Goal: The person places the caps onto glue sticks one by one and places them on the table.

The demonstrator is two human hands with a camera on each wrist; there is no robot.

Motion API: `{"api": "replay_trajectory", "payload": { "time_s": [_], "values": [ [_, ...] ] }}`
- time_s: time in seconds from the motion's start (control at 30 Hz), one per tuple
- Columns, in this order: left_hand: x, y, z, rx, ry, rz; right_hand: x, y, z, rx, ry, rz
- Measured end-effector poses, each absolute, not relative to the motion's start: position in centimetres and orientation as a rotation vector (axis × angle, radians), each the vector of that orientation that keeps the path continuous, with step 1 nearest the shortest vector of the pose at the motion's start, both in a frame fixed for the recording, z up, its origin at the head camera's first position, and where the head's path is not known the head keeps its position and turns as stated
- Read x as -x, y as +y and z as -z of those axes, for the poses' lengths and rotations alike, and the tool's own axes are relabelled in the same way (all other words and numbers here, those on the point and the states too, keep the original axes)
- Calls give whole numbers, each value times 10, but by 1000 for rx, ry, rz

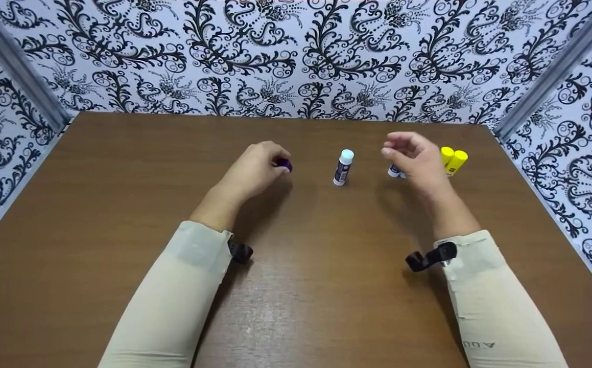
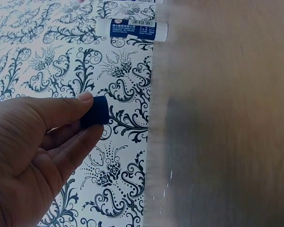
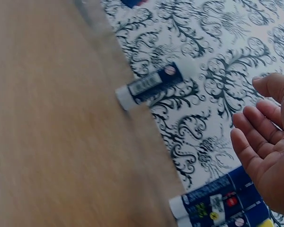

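Observation:
My left hand [image 1: 257,168] pinches a small dark blue-purple cap [image 2: 95,111] between thumb and fingers, above the tabletop. To its right, apart from both hands, a glue stick [image 1: 343,168] stands upright without a cap, its pale top showing and its label dark blue. My right hand [image 1: 421,161] hovers on the far side of it, holding nothing, with its fingers loosely bent in the right wrist view. Partly hidden behind that hand are more blue-labelled glue sticks [image 3: 208,201], standing side by side. Next to them are two yellow-topped sticks [image 1: 454,159].
All of this is on a brown wooden table [image 1: 285,266]. White walls with a black scroll pattern [image 1: 296,61] border its back and both sides. A black strap [image 1: 431,257] sticks out from the right sleeve, and a similar one from the left.

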State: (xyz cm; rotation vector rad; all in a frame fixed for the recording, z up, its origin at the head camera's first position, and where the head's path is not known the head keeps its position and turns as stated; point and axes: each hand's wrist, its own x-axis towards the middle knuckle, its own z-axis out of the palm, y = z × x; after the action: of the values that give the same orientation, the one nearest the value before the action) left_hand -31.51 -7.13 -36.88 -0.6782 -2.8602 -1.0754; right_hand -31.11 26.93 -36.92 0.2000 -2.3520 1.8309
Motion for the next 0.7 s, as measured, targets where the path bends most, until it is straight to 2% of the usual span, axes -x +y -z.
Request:
{"api": "replay_trajectory", "payload": {
  "time_s": [0.27,0.7],
  "values": [
    [312,-69,367,693,-2849,1111,314,251,384,-283,-2476,-1754],
    [309,-63,363,702,-2832,1163,321,237,401,-259,-2577,-1769]
  ]
}}
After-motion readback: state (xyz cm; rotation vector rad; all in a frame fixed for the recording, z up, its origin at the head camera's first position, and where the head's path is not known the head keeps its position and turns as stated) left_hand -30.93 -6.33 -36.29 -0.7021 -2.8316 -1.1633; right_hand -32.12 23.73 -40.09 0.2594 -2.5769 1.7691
